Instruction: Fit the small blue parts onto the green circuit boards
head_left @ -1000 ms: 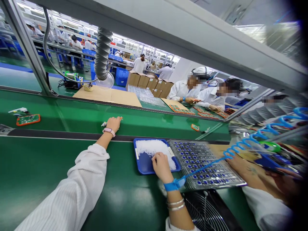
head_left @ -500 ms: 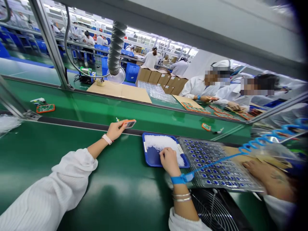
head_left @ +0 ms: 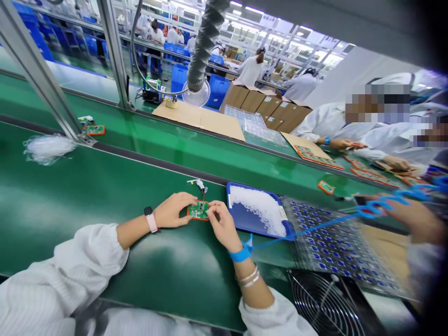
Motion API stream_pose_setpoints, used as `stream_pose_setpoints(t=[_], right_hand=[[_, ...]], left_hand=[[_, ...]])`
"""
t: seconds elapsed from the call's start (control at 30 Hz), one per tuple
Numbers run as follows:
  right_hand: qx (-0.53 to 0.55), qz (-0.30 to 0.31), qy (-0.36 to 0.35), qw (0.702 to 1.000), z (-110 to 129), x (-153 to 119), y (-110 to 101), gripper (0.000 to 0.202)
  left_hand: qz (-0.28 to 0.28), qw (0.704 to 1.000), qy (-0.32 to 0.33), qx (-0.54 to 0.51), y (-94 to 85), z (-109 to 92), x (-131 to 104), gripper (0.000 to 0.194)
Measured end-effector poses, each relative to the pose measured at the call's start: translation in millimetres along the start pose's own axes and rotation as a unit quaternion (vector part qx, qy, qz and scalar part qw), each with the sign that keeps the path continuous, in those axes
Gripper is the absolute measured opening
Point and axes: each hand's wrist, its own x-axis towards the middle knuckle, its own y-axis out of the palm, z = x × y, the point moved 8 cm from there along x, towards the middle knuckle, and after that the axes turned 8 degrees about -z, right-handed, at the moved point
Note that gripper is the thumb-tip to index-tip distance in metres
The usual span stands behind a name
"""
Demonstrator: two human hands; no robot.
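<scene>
A green circuit board point(head_left: 198, 210) in an orange frame lies face up between my two hands, low over the green bench. My left hand point(head_left: 175, 209) grips its left side between thumb and fingers. At the right edge of the board, the thumb and fingertips of my right hand point(head_left: 222, 225) are pinched together; whatever they hold is too small or hidden to make out. From the board's far side a short cable runs to a white connector piece point(head_left: 200, 185). Just right of my right hand stands a blue tray point(head_left: 245, 219) with many tiny white parts point(head_left: 259, 202).
A clear tray of blue-black pieces point(head_left: 325, 238) and a black fan point(head_left: 322, 303) are at the right. A blue coiled cord point(head_left: 371, 207) leads to my right wrist strap. Another person's hand point(head_left: 406, 210) is at far right. A plastic bundle point(head_left: 49, 148) lies left.
My left hand has brought the board from the belt edge down onto the bench side and shows its green face. My right hand has left the tray and come to the board. The view has shifted.
</scene>
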Motion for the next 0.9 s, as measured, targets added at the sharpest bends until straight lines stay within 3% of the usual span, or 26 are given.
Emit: stream_pose_setpoints(t=[0.1,0.27,0.33,0.47,0.7,0.9], right_hand=[[-0.018,-0.019,-0.004,1.000,-14.0,6.4,11.1,0.016],[-0.018,-0.012,-0.013,1.000,-27.6,15.7,14.1,0.018],[-0.014,-0.008,-0.009,1.000,-27.3,15.7,13.9,0.018],[-0.004,0.007,0.004,1.000,-25.2,14.1,14.3,0.018],[-0.011,0.005,0.014,1.000,-27.5,13.5,12.1,0.017],[-0.032,0.007,0.039,0.999,-33.9,14.0,15.5,0.015]], left_hand=[[-0.036,0.997,-0.052,0.051,7.3,5.4,8.2,0.060],[0.002,0.999,-0.008,0.037,20.4,8.9,19.1,0.060],[-0.008,1.000,0.002,0.009,17.3,9.3,22.4,0.053],[-0.049,0.997,-0.008,-0.054,11.8,7.8,35.8,0.016],[-0.016,0.990,-0.050,-0.130,22.0,12.7,50.3,0.013],[-0.006,0.983,-0.151,-0.101,28.4,26.9,46.8,0.012]])
